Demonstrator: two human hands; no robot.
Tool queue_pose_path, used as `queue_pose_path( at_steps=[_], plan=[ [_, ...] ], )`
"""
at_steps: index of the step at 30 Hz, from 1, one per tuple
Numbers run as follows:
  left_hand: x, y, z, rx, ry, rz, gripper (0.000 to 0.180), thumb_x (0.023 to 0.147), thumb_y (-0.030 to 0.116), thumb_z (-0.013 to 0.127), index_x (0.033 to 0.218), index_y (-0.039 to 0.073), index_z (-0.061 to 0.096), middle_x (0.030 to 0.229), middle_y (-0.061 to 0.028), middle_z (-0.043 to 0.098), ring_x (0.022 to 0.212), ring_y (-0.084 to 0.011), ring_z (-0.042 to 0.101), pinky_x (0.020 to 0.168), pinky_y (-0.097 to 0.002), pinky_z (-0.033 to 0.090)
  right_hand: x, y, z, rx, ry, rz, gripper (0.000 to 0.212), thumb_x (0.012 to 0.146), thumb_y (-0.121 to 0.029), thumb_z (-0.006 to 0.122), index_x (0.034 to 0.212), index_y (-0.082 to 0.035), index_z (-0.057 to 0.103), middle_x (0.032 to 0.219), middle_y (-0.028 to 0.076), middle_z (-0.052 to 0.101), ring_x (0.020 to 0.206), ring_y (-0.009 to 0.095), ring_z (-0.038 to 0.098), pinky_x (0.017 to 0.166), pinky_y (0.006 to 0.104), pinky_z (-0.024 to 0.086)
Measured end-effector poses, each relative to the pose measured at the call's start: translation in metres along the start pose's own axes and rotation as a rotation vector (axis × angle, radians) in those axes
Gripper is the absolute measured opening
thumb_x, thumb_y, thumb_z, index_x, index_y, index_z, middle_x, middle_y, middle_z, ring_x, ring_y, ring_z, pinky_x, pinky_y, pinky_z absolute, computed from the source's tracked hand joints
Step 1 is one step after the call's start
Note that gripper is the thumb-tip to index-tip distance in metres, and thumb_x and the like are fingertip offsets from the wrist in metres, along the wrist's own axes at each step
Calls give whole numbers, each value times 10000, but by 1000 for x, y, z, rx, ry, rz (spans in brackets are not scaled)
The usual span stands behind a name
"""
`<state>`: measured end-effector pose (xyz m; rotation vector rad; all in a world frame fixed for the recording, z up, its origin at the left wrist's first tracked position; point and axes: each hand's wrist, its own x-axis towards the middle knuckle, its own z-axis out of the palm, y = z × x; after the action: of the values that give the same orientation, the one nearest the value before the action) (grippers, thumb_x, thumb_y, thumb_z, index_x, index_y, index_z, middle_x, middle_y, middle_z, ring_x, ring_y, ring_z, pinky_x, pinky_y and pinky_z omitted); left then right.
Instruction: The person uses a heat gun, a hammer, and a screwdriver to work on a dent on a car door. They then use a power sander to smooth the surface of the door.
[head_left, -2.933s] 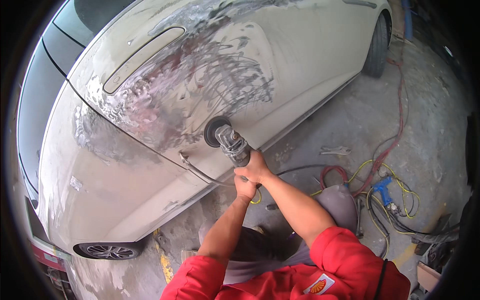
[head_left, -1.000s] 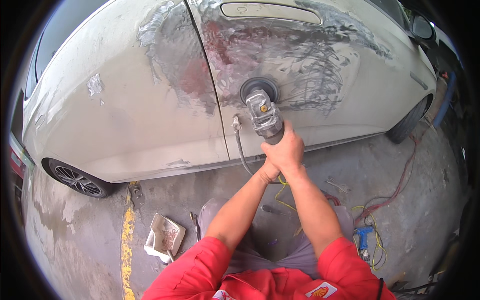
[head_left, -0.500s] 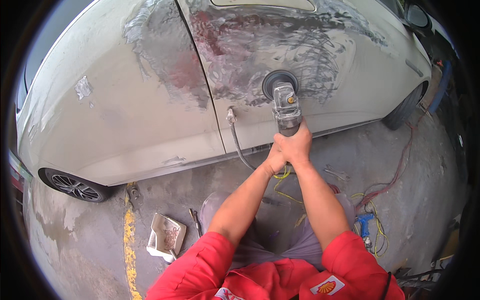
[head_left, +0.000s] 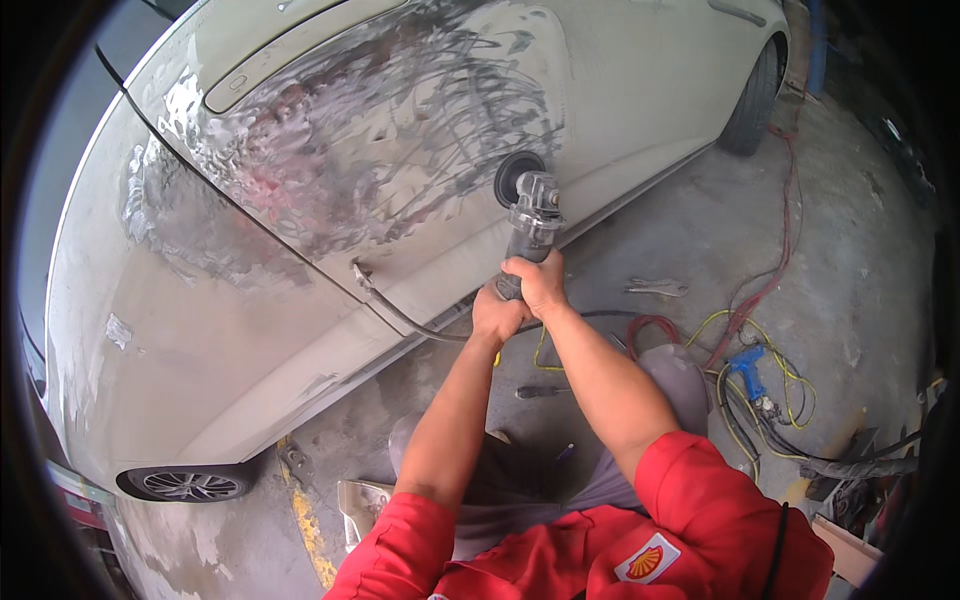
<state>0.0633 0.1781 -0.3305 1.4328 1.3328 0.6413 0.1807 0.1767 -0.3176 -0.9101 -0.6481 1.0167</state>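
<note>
My two hands grip an angle grinder (head_left: 535, 225) with a round black pad (head_left: 516, 178). Fingers of my left hand (head_left: 497, 314) wrap the rear of its body, and my right hand (head_left: 541, 284) is closed just ahead, close against the left. The pad sits at the light-coloured car's side (head_left: 640, 110), by the lower right edge of a scuffed patch (head_left: 400, 170) with grey swirls, bare-looking areas and reddish stains. Whether the pad is spinning I cannot tell. A dark cable (head_left: 410, 322) ends in a fitting against the door's lower part, left of my hands.
On the floor at right lie a grey hand tool (head_left: 657, 287), a blue gun-shaped tool (head_left: 747, 370), a yellow cord (head_left: 795, 385) and a red hose (head_left: 775, 285). A dark-handled tool (head_left: 540, 391) lies between my legs. A whitish box (head_left: 355, 510) stands beside my left sleeve.
The view has turned, so the car now slants across it. The grinder's pad has shifted rightward along the panel to the scuffed patch's edge. Both hands keep their hold.
</note>
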Motion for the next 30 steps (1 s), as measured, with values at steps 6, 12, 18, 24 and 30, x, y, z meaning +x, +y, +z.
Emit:
queue_pose_path(
  at_steps=[6, 12, 18, 24, 30],
  plan=[
    [-16, -62, 19, -392, 181, 347, 320, 830, 170, 808, 1063, -14, 690, 980, -23, 705, 892, -125, 643, 740, -338, 555, -25, 21, 11, -577, -294, -127, 533, 578, -237, 800, 1031, 10, 664, 965, 181, 726, 911, 313, 706, 841, 398, 555],
    [-19, -40, -5, -47, 222, 177, 478, 708, 222, 835, 1090, -17, 674, 1012, -129, 741, 957, -214, 695, 853, -354, 541, -18, 27, 11, -329, -235, -62, 498, 602, -218, 802, 1015, 22, 660, 935, 126, 715, 853, 261, 685, 812, 382, 551],
    [-6, 2, 15, 364, 259, 21, 599, 580, 225, 824, 1104, -6, 650, 1017, -202, 740, 999, -344, 714, 890, -404, 540, -4, 25, -16, 162, -81, 179, 256, 648, -89, 766, 871, -36, 651, 800, 34, 640, 706, 185, 623, 684, 357, 527],
    [-29, -65, 44, -168, 340, 91, 501, 683, 175, 808, 1111, -26, 643, 949, -150, 733, 888, -228, 704, 780, -354, 549, -23, 36, -16, -361, -358, 98, 333, 611, -63, 772, 925, -1, 682, 859, 55, 670, 772, 210, 647, 760, 361, 536],
    [5, 10, 31, 560, 261, 4, 523, 584, 147, 777, 1058, -22, 635, 947, -172, 736, 897, -300, 716, 827, -384, 551, 8, 27, -39, 300, -20, 313, 222, 651, -42, 744, 854, -31, 653, 825, 52, 649, 721, 190, 631, 697, 355, 531]
  ],
)
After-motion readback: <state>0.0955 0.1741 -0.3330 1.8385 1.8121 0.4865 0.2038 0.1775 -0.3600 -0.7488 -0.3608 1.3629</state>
